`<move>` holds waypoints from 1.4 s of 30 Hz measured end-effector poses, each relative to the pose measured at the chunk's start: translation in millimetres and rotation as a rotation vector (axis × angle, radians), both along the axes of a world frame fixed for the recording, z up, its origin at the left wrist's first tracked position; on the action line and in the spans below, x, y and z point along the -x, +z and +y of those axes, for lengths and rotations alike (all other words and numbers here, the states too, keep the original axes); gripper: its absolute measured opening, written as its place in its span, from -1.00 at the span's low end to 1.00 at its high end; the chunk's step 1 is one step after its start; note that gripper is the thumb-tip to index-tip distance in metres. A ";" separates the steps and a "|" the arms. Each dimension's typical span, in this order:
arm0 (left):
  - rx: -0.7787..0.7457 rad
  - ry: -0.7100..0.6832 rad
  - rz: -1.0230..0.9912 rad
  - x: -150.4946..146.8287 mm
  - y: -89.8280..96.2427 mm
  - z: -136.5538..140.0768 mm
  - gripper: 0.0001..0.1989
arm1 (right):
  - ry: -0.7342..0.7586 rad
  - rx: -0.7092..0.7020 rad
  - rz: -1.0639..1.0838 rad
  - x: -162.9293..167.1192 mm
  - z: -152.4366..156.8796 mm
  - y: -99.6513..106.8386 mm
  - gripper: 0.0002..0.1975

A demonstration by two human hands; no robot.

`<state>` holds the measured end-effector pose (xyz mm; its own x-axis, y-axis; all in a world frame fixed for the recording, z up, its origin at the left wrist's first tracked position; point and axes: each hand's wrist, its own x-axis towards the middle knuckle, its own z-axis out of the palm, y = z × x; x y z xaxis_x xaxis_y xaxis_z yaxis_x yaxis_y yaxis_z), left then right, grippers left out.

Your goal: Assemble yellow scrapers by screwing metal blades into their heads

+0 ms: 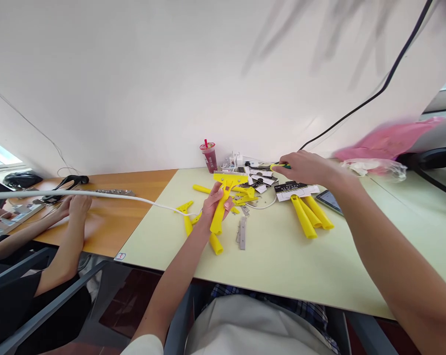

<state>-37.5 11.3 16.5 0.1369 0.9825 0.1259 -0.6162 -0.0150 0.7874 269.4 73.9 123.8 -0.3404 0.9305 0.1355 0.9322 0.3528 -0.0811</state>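
The person wears a plain top of white or very pale grey colour, rather loose, with soft folds at the front. The left sleeve is short and also whitish. Under the top there shows a checked garment, dark blue with thin lighter lines. The left hand and the right hand are bare, as are both forearms.

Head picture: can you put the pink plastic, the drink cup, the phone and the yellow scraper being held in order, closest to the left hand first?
From the left hand:
1. Yellow scraper: held right in it.
2. Drink cup: behind it, near the wall.
3. Phone: off to the right.
4. Pink plastic: farthest right, near the wall.
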 end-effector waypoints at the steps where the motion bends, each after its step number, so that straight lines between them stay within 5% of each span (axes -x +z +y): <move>1: 0.003 0.004 0.005 0.4 0.0 0.0 -0.50 | 0.001 0.011 0.002 -0.6 7.2 -5.8 -0.50; 9: 0.003 0.019 0.039 0.5 -3.3 4.2 -0.40 | -0.115 0.123 0.197 9.4 63.9 -72.6 -0.40; 16: 0.046 0.111 0.039 -1.0 -1.9 6.4 -0.43 | -0.228 0.134 0.219 20.8 72.8 -115.3 -0.45; 21: 0.056 0.120 0.029 -1.3 -0.2 5.1 -0.43 | -0.158 0.138 0.150 22.9 75.4 -127.2 -0.54; 34: 0.074 0.108 0.035 -2.9 -3.3 9.1 -0.41 | -0.066 0.161 0.023 30.0 77.7 -138.7 -0.35; 42: 0.062 0.093 0.049 -2.3 -0.9 7.2 -0.42 | -0.144 0.077 0.138 22.8 81.1 -141.7 -0.40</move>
<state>-35.2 18.5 15.6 0.0494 0.9970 0.0597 -0.5754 -0.0205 0.8176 246.6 155.0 -17.9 -0.1863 0.9775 0.0985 0.9507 0.2046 -0.2330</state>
